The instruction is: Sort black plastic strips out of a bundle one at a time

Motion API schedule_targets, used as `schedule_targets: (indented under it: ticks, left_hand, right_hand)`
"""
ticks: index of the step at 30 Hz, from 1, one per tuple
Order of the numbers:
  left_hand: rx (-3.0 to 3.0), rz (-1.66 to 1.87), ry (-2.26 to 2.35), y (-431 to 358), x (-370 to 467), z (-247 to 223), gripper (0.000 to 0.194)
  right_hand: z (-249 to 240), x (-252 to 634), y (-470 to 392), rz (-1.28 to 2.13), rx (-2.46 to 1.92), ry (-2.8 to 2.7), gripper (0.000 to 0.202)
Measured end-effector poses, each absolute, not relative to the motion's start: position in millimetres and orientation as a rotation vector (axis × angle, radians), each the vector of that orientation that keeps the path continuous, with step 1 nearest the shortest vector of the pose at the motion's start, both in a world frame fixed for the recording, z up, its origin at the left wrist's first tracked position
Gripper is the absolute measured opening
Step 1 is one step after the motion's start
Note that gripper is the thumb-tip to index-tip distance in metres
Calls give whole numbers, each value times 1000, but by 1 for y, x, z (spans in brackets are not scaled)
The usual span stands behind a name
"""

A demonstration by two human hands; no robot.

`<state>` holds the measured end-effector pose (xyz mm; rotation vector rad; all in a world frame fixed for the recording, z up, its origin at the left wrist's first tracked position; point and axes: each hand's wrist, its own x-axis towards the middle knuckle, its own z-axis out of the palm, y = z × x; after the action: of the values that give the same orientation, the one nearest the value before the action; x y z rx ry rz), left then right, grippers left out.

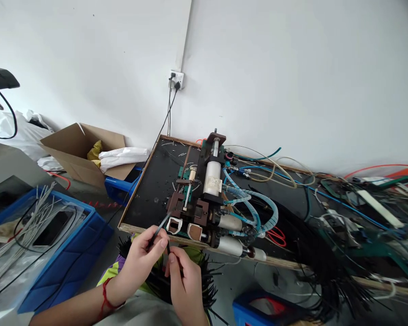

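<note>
My left hand [143, 257] is closed on a thin cable [162, 222], whose grey end sticks out toward the machine. Close beside it, my right hand [187, 283] pinches a short dark length of cable [168, 248]; I cannot tell whether both hands hold the same piece. Both hands are just in front of the table edge. Ahead of them sits a pneumatic machine [212, 179] with white cylinders and two light-rimmed jaws [174, 225]. A bundle of black cables [211, 283] lies below my hands, partly hidden by them.
Left stands a blue crate [68, 267] with grey wires and a phone [53, 228]. Behind it is an open cardboard box [71, 158]. Blue air hoses [270, 213] and a large black cable bundle [313, 253] lie right. Another blue bin [241, 312] is below the table.
</note>
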<state>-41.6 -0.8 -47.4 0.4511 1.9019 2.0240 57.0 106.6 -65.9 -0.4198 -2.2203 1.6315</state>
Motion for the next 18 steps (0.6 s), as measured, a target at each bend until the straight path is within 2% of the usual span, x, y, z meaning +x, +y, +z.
schedule_targets:
  ticks: [5, 9, 13, 18]
  left_hand:
    - [348, 2057, 1860, 2, -48, -50, 40]
    - [285, 2113, 1783, 1, -54, -56, 38]
    - [314, 2179, 1688, 0, -55, -66, 42]
    - [358, 2167, 1712, -6, -53, -77, 47]
  right_hand:
    - [-68, 56, 110, 1668, -349, -2289, 34]
    - [-73, 58, 108, 1922, -338, -2220, 46]
    - [-83, 54, 106, 2377, -525, -1613, 51]
    - [-88, 46, 110, 2695, -609, -824, 38]
